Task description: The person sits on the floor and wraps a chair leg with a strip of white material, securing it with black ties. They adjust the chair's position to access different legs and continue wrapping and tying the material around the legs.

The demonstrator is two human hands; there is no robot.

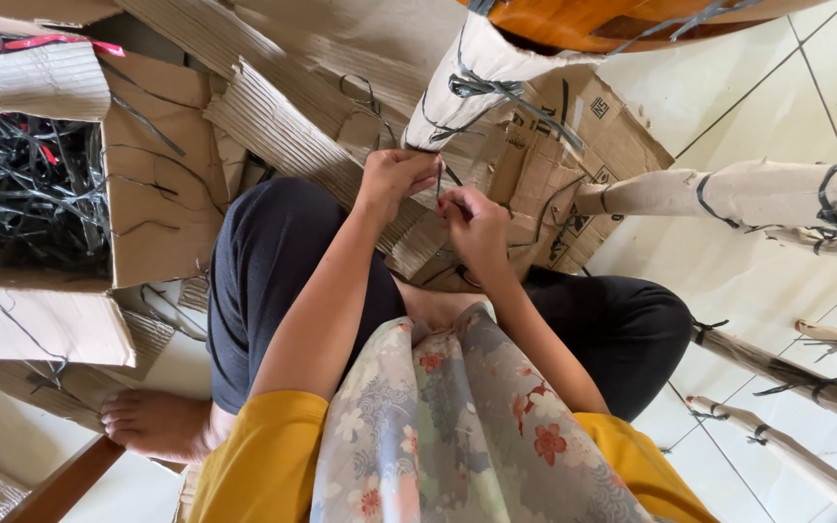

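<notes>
Midway through untying: left hand and right hand both pinching the black strap at the base of the paper-wrapped wooden leg above the lap, probably calling next for a steady pull over the cardboard.

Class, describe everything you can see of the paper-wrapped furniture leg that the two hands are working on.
The wrapped leg is a tapering wooden part covered in pale corrugated paper and bound with dark plastic strapping knotted around its middle. It slants down from the glossy orange-brown wood at the top edge toward the person's lap. Its lower end meets the left hand, which pinches the strap there, while the right hand works just below. Torn cardboard lies behind it.
</notes>
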